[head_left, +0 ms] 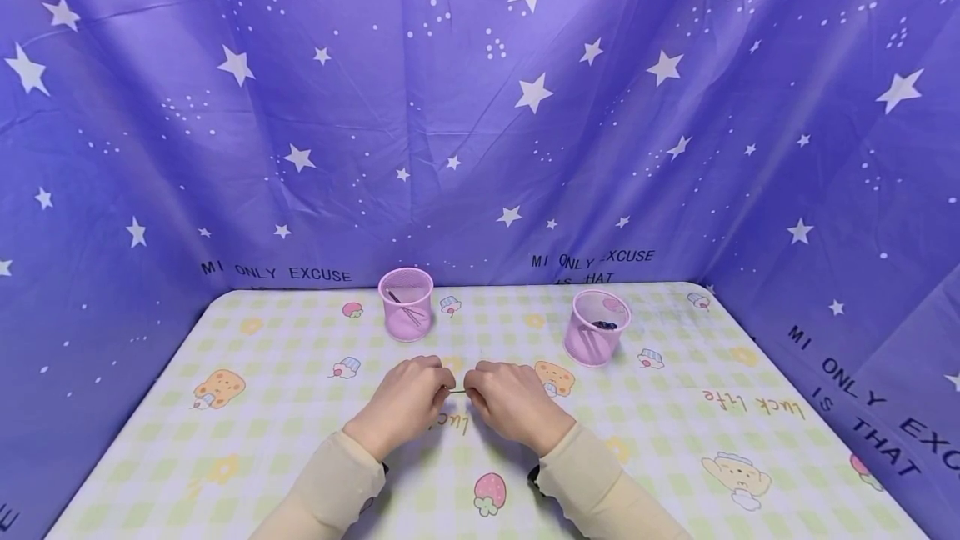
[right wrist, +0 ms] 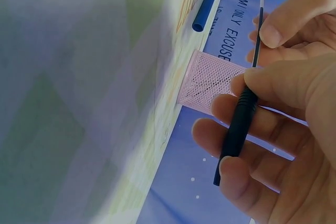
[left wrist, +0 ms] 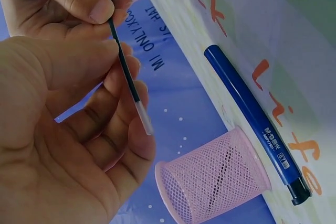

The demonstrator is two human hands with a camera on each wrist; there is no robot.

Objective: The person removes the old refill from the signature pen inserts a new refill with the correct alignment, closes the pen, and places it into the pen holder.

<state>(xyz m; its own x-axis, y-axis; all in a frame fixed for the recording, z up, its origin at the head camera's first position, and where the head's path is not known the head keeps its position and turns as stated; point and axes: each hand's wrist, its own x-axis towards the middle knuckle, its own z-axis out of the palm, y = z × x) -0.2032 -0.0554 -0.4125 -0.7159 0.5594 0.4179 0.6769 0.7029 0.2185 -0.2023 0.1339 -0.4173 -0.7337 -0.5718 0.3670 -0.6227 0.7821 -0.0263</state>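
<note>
Both hands meet in the middle of the table, above the cloth. The left hand (head_left: 408, 397) pinches a thin pen refill (left wrist: 126, 72), dark with a clear white end, between thumb and fingers. My right hand (head_left: 513, 402) holds the black ribbed grip section (right wrist: 241, 124) of a pen, its fingers curled round it. The refill runs in line with the grip section, from its end across to the left hand. A blue pen barrel (left wrist: 249, 108) with white lettering lies on the cloth, beyond the left hand in the left wrist view; in the head view it is hidden.
A pink mesh cup (head_left: 407, 325) with thin sticks in it stands at the back, left of centre. Another pink mesh cup (head_left: 587, 344), holding small dark pieces, stands further right. A purple starred curtain (head_left: 480, 107) encloses the back and sides of the checked tablecloth (head_left: 285, 457).
</note>
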